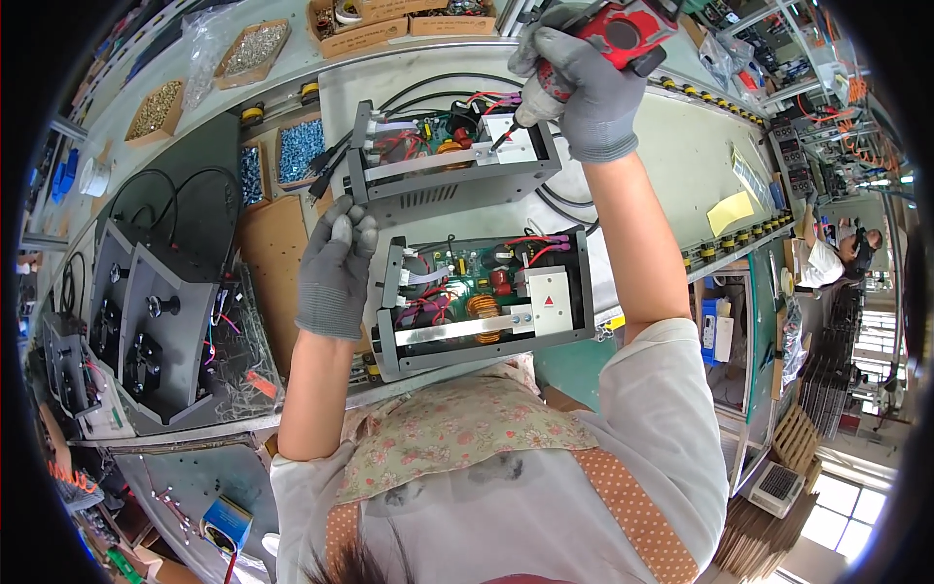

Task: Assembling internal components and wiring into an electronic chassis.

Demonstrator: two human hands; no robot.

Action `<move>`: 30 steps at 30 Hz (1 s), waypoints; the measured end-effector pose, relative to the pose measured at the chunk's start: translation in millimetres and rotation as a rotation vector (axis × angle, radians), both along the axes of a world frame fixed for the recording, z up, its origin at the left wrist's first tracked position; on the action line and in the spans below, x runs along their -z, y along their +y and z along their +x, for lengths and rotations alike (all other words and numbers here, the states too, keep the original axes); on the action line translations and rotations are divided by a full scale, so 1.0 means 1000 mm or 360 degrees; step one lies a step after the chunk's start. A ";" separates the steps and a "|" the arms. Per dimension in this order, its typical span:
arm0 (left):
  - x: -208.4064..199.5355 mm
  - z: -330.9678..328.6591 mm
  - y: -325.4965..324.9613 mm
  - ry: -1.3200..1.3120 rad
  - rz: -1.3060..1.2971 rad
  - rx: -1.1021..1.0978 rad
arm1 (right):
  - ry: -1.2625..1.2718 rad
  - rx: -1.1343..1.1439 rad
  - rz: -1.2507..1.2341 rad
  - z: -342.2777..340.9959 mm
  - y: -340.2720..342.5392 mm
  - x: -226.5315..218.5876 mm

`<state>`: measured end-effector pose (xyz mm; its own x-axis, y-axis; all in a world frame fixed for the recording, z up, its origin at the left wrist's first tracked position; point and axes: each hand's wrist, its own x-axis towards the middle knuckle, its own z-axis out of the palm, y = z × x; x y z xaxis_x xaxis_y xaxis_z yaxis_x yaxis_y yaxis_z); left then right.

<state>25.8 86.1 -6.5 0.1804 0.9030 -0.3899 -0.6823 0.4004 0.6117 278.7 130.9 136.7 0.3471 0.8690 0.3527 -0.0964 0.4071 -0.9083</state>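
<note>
My right hand (593, 92), in a grey glove, grips a red cordless power screwdriver (628, 37). Its bit slants down onto the metal strip beside the white plate of the far open electronic unit (457, 190). My gloved left hand (336, 273) is just off that unit's left end, its fingers curled inward; whatever they hold, if anything, is too small to make out. Nearer to me lies a second open unit (486, 346) with a green circuit board, a copper coil, red and purple wires and a metal strip across it.
Small boxes of blue parts (302, 151) and a brown cardboard sheet (272, 248) are left of the units. Grey panels with black knobs (161, 321) stand further left. Trays of screws (253, 54) line the back. Black cables (428, 83) run behind the far unit.
</note>
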 end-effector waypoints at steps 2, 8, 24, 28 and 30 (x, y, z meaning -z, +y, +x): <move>0.004 -0.001 0.001 0.0012 0.0070 0.0005 | -0.0058 -0.0029 -0.0034 -0.001 0.004 0.003; 0.006 -0.014 0.007 -0.0134 0.0103 -0.0190 | -0.0192 -0.0096 -0.0182 0.006 0.014 0.000; 0.095 -0.051 0.185 0.0280 -0.0137 -0.0591 | -0.0320 -0.0097 0.0028 0.004 0.029 0.004; 0.143 -0.067 0.247 0.0565 -0.0094 -0.0300 | -0.0278 -0.0078 -0.0001 -0.003 0.021 0.000; 0.144 -0.063 0.253 0.1033 0.0009 -0.0218 | -0.0281 -0.0051 0.0031 -0.003 0.022 0.001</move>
<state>-37.0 338.8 -150.6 -0.2059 0.9035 -0.3758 -0.2192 0.3317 0.9176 275.7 153.0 135.8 0.2507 0.8710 0.4226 0.0506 0.4241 -0.9042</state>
